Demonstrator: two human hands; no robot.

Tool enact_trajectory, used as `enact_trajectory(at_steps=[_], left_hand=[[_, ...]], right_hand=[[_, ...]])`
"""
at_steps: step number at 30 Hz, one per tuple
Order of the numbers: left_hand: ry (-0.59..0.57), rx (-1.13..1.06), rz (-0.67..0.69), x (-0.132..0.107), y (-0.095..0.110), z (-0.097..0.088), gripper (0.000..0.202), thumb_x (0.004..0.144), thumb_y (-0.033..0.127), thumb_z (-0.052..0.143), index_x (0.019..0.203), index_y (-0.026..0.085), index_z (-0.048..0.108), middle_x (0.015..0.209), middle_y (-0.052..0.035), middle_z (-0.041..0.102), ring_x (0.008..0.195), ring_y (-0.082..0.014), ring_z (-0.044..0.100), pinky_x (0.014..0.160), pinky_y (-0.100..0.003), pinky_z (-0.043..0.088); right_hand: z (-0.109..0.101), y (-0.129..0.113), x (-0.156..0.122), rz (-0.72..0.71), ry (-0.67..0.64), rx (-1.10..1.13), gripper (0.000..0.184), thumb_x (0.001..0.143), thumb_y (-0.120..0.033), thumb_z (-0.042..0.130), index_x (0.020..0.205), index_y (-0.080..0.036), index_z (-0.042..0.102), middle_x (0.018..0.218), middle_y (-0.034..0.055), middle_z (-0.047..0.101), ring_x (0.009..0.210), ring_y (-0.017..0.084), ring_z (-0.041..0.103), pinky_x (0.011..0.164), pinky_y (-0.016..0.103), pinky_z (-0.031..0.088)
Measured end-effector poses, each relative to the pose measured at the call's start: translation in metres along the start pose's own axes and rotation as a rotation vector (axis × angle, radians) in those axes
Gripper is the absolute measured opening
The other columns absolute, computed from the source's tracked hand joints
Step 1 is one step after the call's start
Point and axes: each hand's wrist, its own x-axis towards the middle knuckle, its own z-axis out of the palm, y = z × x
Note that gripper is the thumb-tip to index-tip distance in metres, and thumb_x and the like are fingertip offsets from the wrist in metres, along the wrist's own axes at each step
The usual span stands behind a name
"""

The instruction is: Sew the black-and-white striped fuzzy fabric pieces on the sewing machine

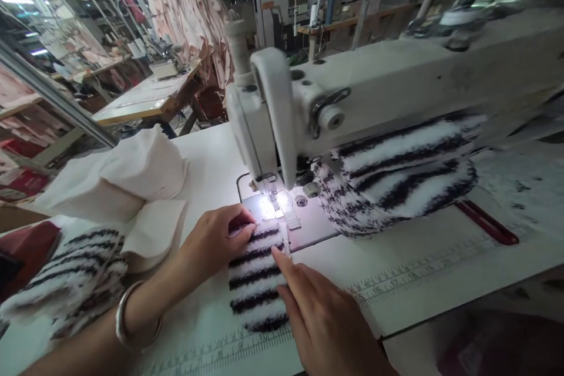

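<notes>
A black-and-white striped plush fabric piece lies flat on the sewing machine bed, its top edge just in front of the lit presser foot. My left hand pinches its upper left corner between thumb and fingers. On its right edge rests the outstretched index finger of my right hand, with the thumb apart and lower down. The white sewing machine head stands over the far end. Beneath the machine arm sits a bunched striped plush piece.
White fabric pieces are stacked at left, beside more striped plush pieces. A dark red tool lies at right, partly under plush. A printed ruler scale runs along the table's front. Pink garments hang behind.
</notes>
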Motion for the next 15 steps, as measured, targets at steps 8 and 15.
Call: enact_trajectory(at_steps=[8,15], left_hand=[[0.035,-0.009,0.041,0.001,0.001,0.007,0.02,0.087,0.037,0.053,0.087,0.02,0.063,0.075,0.0006,0.068,0.062,-0.0128,0.058,0.058,-0.023,0.042],[0.062,0.052,0.107,0.003,-0.006,0.01,0.019,0.089,0.038,0.055,0.089,0.02,0.063,0.078,0.0007,0.066,0.062,-0.0122,0.057,0.058,-0.024,0.044]], right_hand=[[0.01,-0.003,-0.008,0.056,0.076,-0.111,0.047,0.089,-0.009,0.04,0.136,-0.012,0.041,0.082,0.004,0.066,0.069,0.017,0.065,0.059,0.029,0.056],[0.002,-0.004,-0.003,0.055,0.091,-0.118,0.04,0.095,-0.022,0.039,0.132,-0.011,0.046,0.08,0.0036,0.064,0.068,0.016,0.063,0.053,0.027,0.051]])
